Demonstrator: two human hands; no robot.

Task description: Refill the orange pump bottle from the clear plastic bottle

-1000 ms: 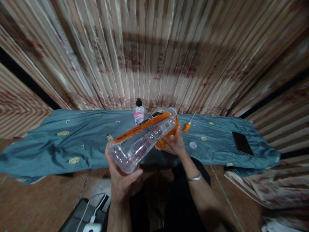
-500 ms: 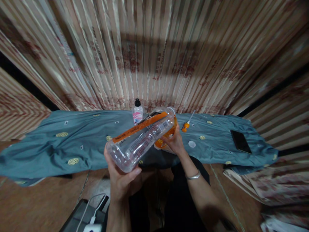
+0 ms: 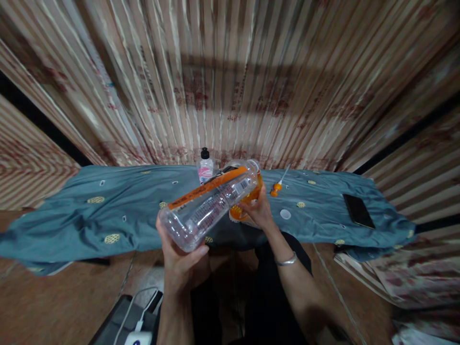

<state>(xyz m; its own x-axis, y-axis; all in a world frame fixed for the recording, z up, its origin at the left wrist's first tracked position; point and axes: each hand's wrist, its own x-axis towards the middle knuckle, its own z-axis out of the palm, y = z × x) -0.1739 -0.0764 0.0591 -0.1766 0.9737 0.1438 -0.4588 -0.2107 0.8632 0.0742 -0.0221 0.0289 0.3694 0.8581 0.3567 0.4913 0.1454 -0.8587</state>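
Note:
My left hand (image 3: 181,263) grips the base of a large clear plastic bottle (image 3: 210,203) with an orange label, tilted with its neck pointing away toward the upper right. My right hand (image 3: 256,209) is closed on an orange container (image 3: 241,211) right under the bottle's neck; the bottle's mouth meets it. Both are held above the near edge of a blue-green cloth (image 3: 118,211).
A small bottle with a black cap (image 3: 205,167) stands on the cloth behind the hands. An orange-handled tool (image 3: 278,184), a white round cap (image 3: 285,214) and a black phone (image 3: 357,210) lie to the right. A dark device with a white cable (image 3: 134,326) sits by my knees. Striped curtains hang behind.
The bottle and both hands have barely shifted; only the view moved slightly.

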